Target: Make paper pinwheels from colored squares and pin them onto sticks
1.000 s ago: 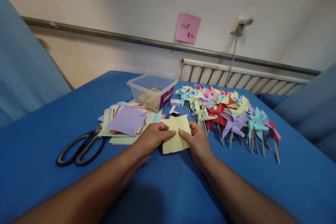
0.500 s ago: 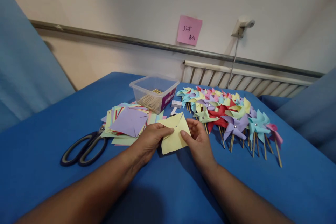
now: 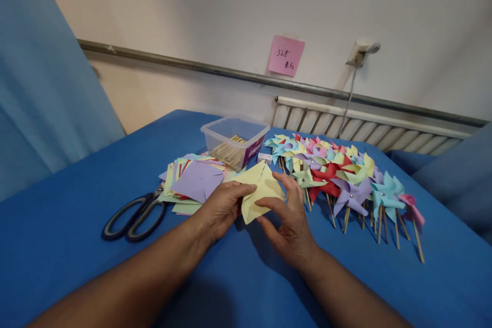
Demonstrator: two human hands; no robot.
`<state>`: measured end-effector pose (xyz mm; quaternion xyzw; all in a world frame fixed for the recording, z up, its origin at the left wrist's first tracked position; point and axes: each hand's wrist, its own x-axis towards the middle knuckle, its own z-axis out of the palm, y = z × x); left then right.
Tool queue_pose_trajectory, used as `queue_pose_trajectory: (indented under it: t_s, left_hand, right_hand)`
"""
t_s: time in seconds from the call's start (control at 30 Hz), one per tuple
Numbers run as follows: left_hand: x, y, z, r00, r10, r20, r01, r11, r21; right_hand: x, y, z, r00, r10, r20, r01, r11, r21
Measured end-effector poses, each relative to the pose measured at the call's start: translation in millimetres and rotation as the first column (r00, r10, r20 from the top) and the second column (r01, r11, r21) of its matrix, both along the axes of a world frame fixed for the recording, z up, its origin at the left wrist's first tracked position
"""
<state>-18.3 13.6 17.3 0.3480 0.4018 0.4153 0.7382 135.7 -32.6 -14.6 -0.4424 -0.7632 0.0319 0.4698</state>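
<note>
A square of pale yellow paper, with slits cut in from its corners, is held up above the blue surface. My left hand pinches its left side, thumb on top and fingers behind. At the paper's lower right edge is my right hand, its fingers curved and spread apart. The index fingertip lies against the paper's face and the thumb tip is close to the bottom corner. Left of my hands a stack of coloured paper squares has a purple one on top. Scissors with dark handles rest beside the stack.
A clear plastic box of thin wooden sticks stands behind the stack, with a small white box beside it. Many paper pinwheels on sticks lie at the right. A radiator and metal rail run along the wall.
My right thumb has come off the paper's front and moved down to its lower corner, with the fingers spreading. My left hand keeps its pinch. The view has shifted slightly.
</note>
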Motion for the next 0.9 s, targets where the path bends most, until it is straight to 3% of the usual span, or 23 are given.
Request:
queue_pose_trajectory:
  t_s: [0.23, 0.5, 0.9]
  left_hand:
    - [1.8, -2.5, -4.6, 0.999, -0.036, -0.006, 0.036, 0.999, 0.036]
    - [7.9, -3.0, -10.9, 0.998, -0.022, -0.055, 0.022, 1.0, -0.003]
    - [9.6, -3.2, -13.7, 0.993, -0.055, -0.104, 0.055, 0.998, 0.001]
  right_hand:
    - [1.6, 1.9, 0.9, 0.997, -0.002, -0.081, 0.003, 1.0, 0.02]
    - [4.2, 5.3, -3.9, 0.951, -0.099, -0.292, 0.034, 0.975, -0.218]
    - [6.9, 10.4, -4.9, 0.947, -0.152, -0.282, 0.065, 0.953, -0.296]
